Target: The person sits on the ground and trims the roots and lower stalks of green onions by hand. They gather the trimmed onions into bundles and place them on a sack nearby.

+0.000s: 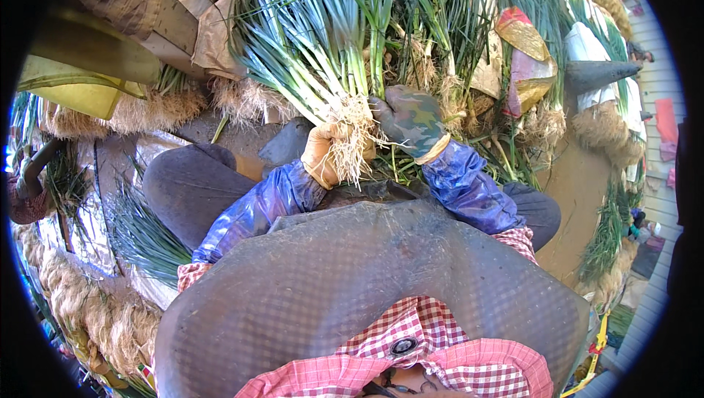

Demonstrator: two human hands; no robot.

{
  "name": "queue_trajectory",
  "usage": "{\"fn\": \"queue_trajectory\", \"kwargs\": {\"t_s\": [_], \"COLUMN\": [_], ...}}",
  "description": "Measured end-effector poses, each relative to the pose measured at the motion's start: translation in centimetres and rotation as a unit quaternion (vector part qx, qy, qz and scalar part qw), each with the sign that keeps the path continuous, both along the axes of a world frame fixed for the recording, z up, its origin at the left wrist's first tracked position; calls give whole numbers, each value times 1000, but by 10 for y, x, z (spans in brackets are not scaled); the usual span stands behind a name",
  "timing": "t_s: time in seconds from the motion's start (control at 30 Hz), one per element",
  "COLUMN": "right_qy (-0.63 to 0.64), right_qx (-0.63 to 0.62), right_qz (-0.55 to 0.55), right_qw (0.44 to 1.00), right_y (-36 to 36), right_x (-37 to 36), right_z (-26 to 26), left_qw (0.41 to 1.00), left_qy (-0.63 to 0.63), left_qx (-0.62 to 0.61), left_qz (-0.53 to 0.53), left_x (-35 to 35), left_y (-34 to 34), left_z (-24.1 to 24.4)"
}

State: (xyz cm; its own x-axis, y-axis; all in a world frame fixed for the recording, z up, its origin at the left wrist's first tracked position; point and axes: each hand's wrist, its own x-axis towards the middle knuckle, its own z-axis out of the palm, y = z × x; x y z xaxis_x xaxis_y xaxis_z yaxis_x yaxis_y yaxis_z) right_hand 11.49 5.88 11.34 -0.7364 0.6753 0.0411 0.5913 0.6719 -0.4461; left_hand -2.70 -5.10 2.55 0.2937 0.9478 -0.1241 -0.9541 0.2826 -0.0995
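Note:
My left hand (328, 151), in a tan glove, grips a bunch of green onions (324, 76) near its white base. Its pale roots (352, 148) hang down over the fingers, and the leaves fan out away from me. My right hand (412, 120), in a camouflage-patterned glove, is close beside the roots. Its fingers curl around the lower end of a green onion stalk (378, 60) at the bunch's right side; the fingertips are partly hidden. Blue plastic sleeve covers run up both forearms.
Loose green onions (448, 40) lie ahead on the right. Bundles with bushy roots (157, 109) stand at the left, near yellow plastic (71, 84). A dark cone-shaped object (602, 75) is at the right. More root bundles (99, 310) line the lower left. Another person's arm (38, 167) shows at the far left.

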Motion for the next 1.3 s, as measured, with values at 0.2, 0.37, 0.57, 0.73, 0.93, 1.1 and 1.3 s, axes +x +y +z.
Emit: {"fn": "queue_trajectory", "kwargs": {"t_s": [0.2,0.37,0.57,0.73,0.93,1.1,1.3], "right_qy": [189,222,227,263,369,418,374], "right_qx": [-380,-410,-500,-523,-553,-640,-574], "right_qz": [-112,-43,-98,-152,-294,-320,-317], "right_qw": [899,884,830,796,687,559,656], "right_y": [14,25,27,21,46,63,73], "right_x": [15,13,7,6,-8,-7,2], "right_z": [-16,-36,-23,0,-2,-17,-38], "left_qw": [997,999,999,995,997,998,998], "left_qy": [67,-1,17,13,74,65,64], "left_qx": [-25,16,24,100,-24,0,11], "left_qz": [-2,-46,-38,-12,0,11,15], "left_x": [0,0,1,-2,1,1,-1], "left_y": [-4,-3,-3,2,0,-1,1], "left_z": [7,4,1,7,7,-14,-17]}}
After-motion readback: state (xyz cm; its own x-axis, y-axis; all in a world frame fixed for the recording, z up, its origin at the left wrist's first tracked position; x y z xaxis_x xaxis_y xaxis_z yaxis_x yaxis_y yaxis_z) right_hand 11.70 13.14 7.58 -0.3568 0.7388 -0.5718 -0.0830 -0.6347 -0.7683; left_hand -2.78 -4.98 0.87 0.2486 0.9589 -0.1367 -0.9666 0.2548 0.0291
